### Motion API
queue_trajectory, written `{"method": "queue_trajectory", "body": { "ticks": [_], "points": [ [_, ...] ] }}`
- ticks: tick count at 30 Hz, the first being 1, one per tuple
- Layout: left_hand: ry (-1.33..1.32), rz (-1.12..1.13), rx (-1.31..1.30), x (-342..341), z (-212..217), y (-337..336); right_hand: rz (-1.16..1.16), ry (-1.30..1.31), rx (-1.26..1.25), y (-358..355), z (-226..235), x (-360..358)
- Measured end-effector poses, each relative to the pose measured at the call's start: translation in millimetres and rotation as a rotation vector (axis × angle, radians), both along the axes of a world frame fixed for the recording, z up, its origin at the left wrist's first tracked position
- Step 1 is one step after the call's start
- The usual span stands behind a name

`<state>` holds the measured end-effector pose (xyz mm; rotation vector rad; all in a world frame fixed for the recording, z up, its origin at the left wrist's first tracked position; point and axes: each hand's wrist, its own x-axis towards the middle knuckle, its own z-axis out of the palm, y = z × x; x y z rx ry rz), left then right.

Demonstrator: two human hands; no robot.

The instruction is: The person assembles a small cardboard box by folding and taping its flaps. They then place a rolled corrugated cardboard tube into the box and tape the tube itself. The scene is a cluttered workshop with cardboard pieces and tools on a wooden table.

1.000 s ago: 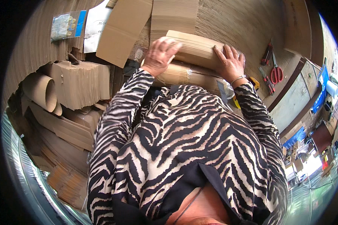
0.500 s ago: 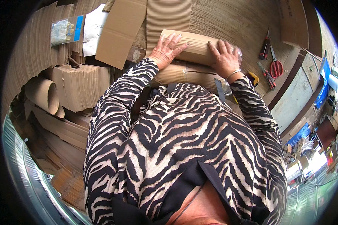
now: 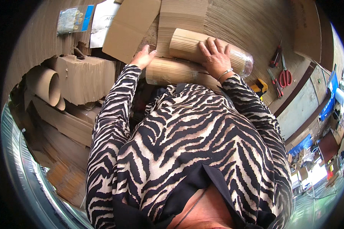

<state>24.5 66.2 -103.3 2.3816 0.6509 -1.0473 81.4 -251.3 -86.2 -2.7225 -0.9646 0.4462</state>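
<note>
My right hand (image 3: pixel 216 58) lies spread on top of a corrugated cardboard roll (image 3: pixel 184 45). Clear plastic film covers the roll's right end. A second cardboard roll (image 3: pixel 168 71) lies parallel to it, closer to my body, its right part behind my forearm and shirt. My left hand (image 3: pixel 142 57) is off both rolls, just beyond the nearer roll's left end and beside a flat cardboard sheet (image 3: pixel 130 26). Its thumb stands apart from its fingers, and nothing shows in its grasp. Under the farther roll's left end reaches a ribbed cardboard sheet (image 3: pixel 182 15).
Red-handled scissors (image 3: pixel 285 78), a utility knife (image 3: pixel 276 84) and a yellow-and-black tool (image 3: pixel 259 87) lie on the right. Stacked cardboard (image 3: pixel 86 80) and a curled cardboard tube (image 3: pixel 44 86) fill the left side. A cardboard box (image 3: pixel 307 32) stands at the far right.
My left hand has left the farther roll and moved left and nearer. My right hand is now farther left along that roll, uncovering its film-wrapped end. The view has shifted slightly.
</note>
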Motion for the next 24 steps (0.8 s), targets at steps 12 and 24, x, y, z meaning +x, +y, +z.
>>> {"method": "queue_trajectory", "body": {
  "ticks": [12, 24],
  "points": [
    [0.147, -0.425, -0.316, 16, -44, -1, 0.013, 0.023, -0.029, 3, 0, 4],
    [-0.049, 0.119, -0.574, -1, -42, 8, 0.003, 0.041, -0.027, 4, 4, 7]
  ]
}}
